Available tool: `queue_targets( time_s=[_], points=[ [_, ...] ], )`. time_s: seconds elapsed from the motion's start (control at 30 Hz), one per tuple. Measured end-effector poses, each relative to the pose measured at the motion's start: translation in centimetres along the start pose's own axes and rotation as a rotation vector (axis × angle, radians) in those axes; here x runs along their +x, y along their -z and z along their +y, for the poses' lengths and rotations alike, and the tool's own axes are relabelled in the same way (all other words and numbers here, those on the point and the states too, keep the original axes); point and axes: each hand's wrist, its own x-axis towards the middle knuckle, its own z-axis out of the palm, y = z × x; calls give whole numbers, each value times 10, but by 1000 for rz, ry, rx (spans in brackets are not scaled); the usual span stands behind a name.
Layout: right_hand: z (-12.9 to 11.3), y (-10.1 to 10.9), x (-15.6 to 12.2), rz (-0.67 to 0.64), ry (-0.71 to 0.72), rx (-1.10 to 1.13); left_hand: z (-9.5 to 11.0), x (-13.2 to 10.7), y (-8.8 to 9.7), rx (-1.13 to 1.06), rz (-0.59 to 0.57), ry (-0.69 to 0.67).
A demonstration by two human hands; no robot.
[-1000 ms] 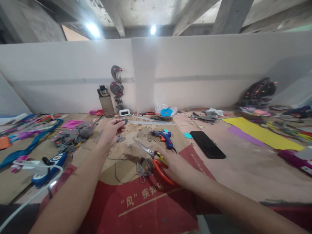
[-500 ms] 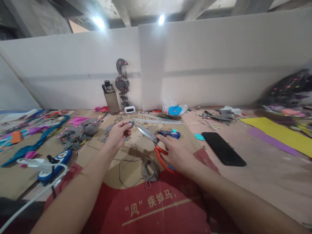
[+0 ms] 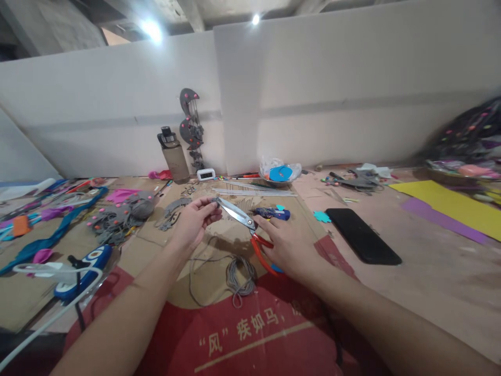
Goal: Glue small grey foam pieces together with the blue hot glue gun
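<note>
My left hand (image 3: 199, 219) is closed in a pinch on a small dark grey piece (image 3: 215, 200), mostly covered by the fingertips. My right hand (image 3: 288, 244) grips red-handled scissors (image 3: 237, 213), fingers wrapped at the handles. Their blades point up and left, with the tips right at the grey piece; whether they touch it I cannot tell. Below the scissors a coil of grey cord (image 3: 239, 278) lies on the printed cardboard (image 3: 250, 350), a loose strand curving out to its left. Just beyond my right hand is a dark blue tool (image 3: 274, 212), partly hidden.
A black phone (image 3: 362, 236) lies to the right, near yellow sheets (image 3: 450, 203). At the back stand a bottle (image 3: 176, 162) and a small white clock (image 3: 206, 175). Grey cut pieces (image 3: 117, 214) and a power strip (image 3: 84, 271) with a white cable occupy the left.
My left hand has moved right, bringing the grey piece up to the scissor tips. The scissors have barely moved. The whole view has shifted slightly.
</note>
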Motion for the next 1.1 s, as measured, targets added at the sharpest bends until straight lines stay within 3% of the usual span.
queue_targets(
  time_s=[0.47,0.93,1.1],
  points=[
    [-1,-2,-2,-24,-30,-5,0,-9,-11,-97,26,22],
    [-1,-3,-2,-88,-50,-38,-8,-6,-11,-163,45,41],
    [-8,6,-1,-149,-59,-100,-9,-9,-13,-160,66,36]
  ],
)
